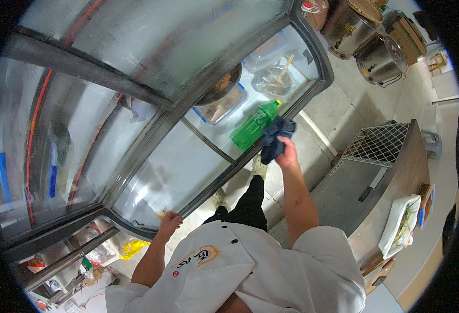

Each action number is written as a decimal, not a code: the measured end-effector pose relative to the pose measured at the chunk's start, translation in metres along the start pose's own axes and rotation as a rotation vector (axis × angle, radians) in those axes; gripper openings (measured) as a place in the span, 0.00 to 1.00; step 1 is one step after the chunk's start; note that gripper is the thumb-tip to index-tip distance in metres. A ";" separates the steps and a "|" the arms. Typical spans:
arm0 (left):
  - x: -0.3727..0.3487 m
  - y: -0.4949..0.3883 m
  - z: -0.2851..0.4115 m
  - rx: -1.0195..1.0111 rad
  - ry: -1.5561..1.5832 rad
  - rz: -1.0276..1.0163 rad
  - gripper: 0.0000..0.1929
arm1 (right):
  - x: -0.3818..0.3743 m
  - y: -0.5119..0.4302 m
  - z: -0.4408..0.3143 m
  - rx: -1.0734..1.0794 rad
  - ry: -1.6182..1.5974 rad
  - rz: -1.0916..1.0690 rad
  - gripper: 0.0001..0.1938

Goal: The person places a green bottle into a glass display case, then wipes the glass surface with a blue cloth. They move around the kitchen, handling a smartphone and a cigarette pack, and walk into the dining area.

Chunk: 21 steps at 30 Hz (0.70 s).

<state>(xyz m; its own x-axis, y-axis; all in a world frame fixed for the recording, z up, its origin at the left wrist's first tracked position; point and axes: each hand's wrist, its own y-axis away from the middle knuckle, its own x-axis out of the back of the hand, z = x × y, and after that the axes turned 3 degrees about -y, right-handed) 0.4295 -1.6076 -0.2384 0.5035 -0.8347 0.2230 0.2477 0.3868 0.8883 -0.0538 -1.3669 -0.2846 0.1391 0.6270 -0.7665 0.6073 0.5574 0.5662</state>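
Note:
My right hand (287, 153) grips a crumpled dark blue cloth (273, 137) at the near edge of a dark-framed display cabinet (229, 162). Just behind the cloth, a green plastic bottle (255, 124) with a yellow cap lies on its side on the cabinet's pale bottom. My left hand (169, 225) is at the same near edge, by the left corner, with its fingers bent. A small yellowish spot (161, 213) shows by its fingertips; I cannot tell what it is, nor whether those fingers hold anything.
Inside the cabinet are a bag-covered bowl (275, 81), a blue-rimmed plastic box (222, 105) and a metal bowl (225, 86). Steel pots (382, 58) stand on the tiled floor at far right. To my right, a counter (403, 172) carries a white tray of greens (400, 227).

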 end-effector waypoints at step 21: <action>0.012 0.031 -0.038 0.034 0.130 0.059 0.13 | -0.085 -0.038 0.158 0.386 1.500 0.406 0.63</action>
<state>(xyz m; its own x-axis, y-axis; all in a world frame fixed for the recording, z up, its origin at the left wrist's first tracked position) 0.4752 -1.5909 -0.2231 0.6202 -0.7521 0.2231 0.1878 0.4185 0.8886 0.0342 -1.5275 -0.2889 -0.3835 0.7651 0.5173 0.9079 0.2096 0.3630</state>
